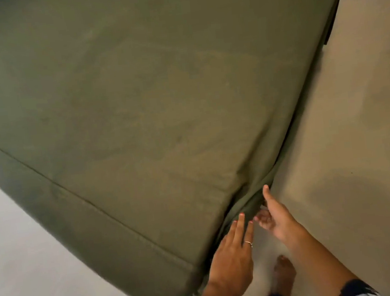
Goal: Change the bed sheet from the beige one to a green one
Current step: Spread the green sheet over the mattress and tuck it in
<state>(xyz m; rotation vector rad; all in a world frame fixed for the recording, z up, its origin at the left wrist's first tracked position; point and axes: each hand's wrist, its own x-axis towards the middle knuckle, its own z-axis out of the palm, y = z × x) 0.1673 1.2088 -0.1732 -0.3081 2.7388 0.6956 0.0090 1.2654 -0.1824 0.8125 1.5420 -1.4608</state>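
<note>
Green sheet (135, 106) covers the mattress; near its side edge, left hand (233, 260) presses flat, right hand (276, 221) pinches loose fabric still untucked.

The green sheet (135, 101) is on, spread smooth across the whole mattress top, its side draped down, bunching into folds along the near edge.

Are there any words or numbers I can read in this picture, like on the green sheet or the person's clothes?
None: there is no text to read.
The olive-green fabric bed sheet is plain, with no label showing.
The dark blue and white patterned sleeve shows only shapes, not letters.
The thin silver ring on the left hand is too small to show any marking.
</note>
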